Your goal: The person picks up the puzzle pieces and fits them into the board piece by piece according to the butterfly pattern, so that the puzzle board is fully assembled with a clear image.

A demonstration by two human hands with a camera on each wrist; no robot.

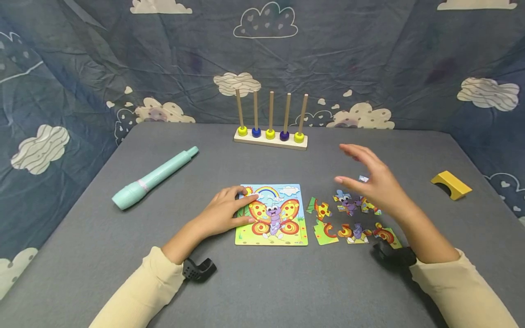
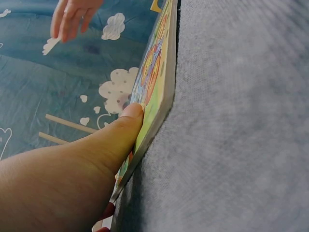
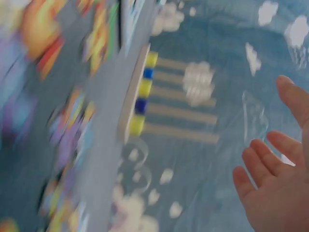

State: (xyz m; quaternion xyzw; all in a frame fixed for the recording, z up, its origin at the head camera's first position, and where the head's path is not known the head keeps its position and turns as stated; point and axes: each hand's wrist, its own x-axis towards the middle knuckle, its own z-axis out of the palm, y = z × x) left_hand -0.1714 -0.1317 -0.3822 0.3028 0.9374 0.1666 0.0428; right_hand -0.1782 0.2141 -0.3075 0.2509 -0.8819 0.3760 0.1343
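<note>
A square butterfly puzzle board lies flat on the table, showing a purple butterfly under a rainbow. My left hand rests at its left side, with the index finger and thumb extended onto the picture. From the left wrist, the thumb presses the board's face near its edge. Loose puzzle pieces with parts of a like picture are spread to the right of the board. Over them my right hand hovers, fingers apart and nothing held. The right wrist view is blurred but shows these fingers spread.
Behind the board stands a wooden peg stand with one bead on each of its several rods. A mint-green toy microphone lies to the left. At the far right is a yellow arch block. A cloud-patterned cloth hangs behind the table.
</note>
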